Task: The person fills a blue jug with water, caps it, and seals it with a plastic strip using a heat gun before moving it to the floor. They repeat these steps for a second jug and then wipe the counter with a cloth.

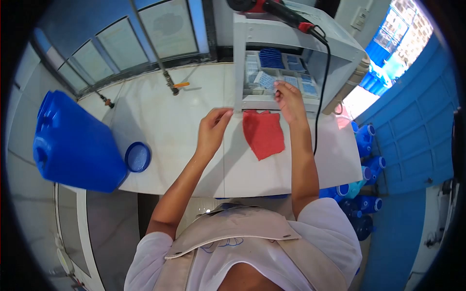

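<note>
My right hand (290, 97) is at the open front of a grey cabinet (335, 65), its thumb and fingers pinched together beside a small blue-and-white patterned packet (265, 80). More blue and white packets (309, 87) and a dark blue striped one (272, 57) lie inside on the shelf. My left hand (214, 128) is raised over the white counter, left of the cabinet, with thumb and fingers drawn together; whether anything small is between them does not show. Between my two hands, a red cloth (265, 135) lies flat against the cabinet's lower edge.
A large blue jerrycan (77, 140) stands at the counter's left, with a round blue lid (138, 157) beside it. A tap with an orange handle (181, 85) is behind. A corded tool (281, 13) rests on the cabinet. Blue bottles (371, 203) stand right of the counter (184, 169).
</note>
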Tool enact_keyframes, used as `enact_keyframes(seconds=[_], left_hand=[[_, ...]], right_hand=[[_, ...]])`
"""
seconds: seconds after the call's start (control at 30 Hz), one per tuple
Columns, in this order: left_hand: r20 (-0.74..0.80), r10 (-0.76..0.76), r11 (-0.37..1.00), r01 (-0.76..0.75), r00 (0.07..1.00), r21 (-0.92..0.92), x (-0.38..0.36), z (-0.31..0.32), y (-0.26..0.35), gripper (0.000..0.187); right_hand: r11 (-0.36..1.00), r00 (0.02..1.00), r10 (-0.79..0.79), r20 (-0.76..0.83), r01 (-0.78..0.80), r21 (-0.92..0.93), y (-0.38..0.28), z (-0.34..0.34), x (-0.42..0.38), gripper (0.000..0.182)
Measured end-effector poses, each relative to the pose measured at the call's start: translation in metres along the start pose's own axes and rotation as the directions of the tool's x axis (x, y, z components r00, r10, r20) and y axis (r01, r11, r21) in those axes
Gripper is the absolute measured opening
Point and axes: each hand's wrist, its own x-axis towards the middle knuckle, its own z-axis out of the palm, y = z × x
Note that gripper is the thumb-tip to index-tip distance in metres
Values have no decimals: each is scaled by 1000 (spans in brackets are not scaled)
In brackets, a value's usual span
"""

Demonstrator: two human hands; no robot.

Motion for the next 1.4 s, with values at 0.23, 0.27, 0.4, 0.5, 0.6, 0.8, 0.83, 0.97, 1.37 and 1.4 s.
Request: enact_keyframes(seconds=[0.23,0.27,0.4,0.5,0.6,0.8,0.83,0.97,1.37,1.4], left_hand=[[-178,-2,897,-77,984,-435,9,-1,56,16],[-190,0,898,-84,982,-432,5,-6,58,16],[-162,51,948,-99,986,-303,-9,-23,73,16],[-219,108,947,-167,970,-273,-12,-28,82,16],[-278,103,900,-208,955,-383,-7,-33,87,17],[-213,119,874,-204,970,-440,-4,-33,95,17],[-238,165,877,-252,957,-409,-3,-33,98,16],[-253,225,896,-301,941,-326,-1,-38,107,15],[-93,128,842,-158,987,-515,2,-77,115,13],[-99,89,833,-129,991,-538,3,-86,116,12]], right_hand=[[975,960,84,268,-134,177,-19,112,-83,7],[998,953,35,299,-48,36,-22,116,-89,12],[971,943,-34,331,109,-211,-43,132,-101,15],[936,921,-165,354,260,-239,-48,140,-103,17],[962,924,-167,344,229,-148,-42,150,-103,15],[857,874,-423,241,472,-206,-45,166,-97,12],[886,881,-402,249,443,-140,-49,166,-94,12],[930,895,-342,287,366,-36,-67,166,-100,10],[721,797,-128,590,483,-497,-115,157,-56,20],[496,823,-267,502,564,-660,-130,157,-33,27]])
